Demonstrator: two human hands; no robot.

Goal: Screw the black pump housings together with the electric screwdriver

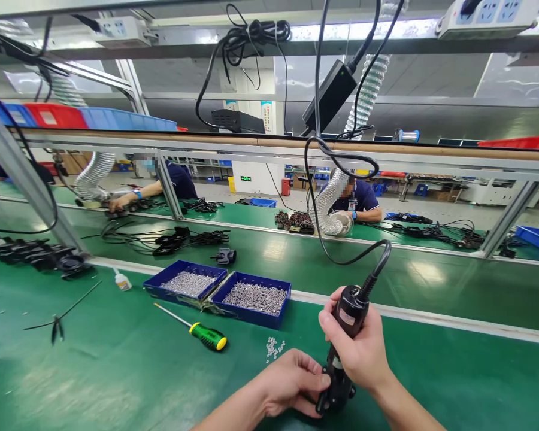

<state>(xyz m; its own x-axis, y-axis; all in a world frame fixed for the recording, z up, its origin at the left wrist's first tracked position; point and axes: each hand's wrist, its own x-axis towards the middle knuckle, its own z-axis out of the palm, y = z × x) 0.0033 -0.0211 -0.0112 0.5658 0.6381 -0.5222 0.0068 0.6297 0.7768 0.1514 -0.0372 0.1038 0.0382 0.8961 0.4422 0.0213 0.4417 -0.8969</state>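
Note:
My right hand (362, 344) is wrapped round the upper body of a black electric screwdriver (348, 317), held upright with its cable rising from the top. Its tip presses down into a small black part (336, 392) on the green bench. My left hand (291, 380) is closed round that black part from the left, steadying it. A small heap of pale washers or nuts (273, 348) lies just left of the hands.
Two blue trays of screws (186, 282) (257, 297) sit behind, with a green-handled screwdriver (206, 335), a glue bottle (123, 280) and black cutters (56, 328) to the left. A conveyor belt (431, 281) carries black parts. Two other people work across the line.

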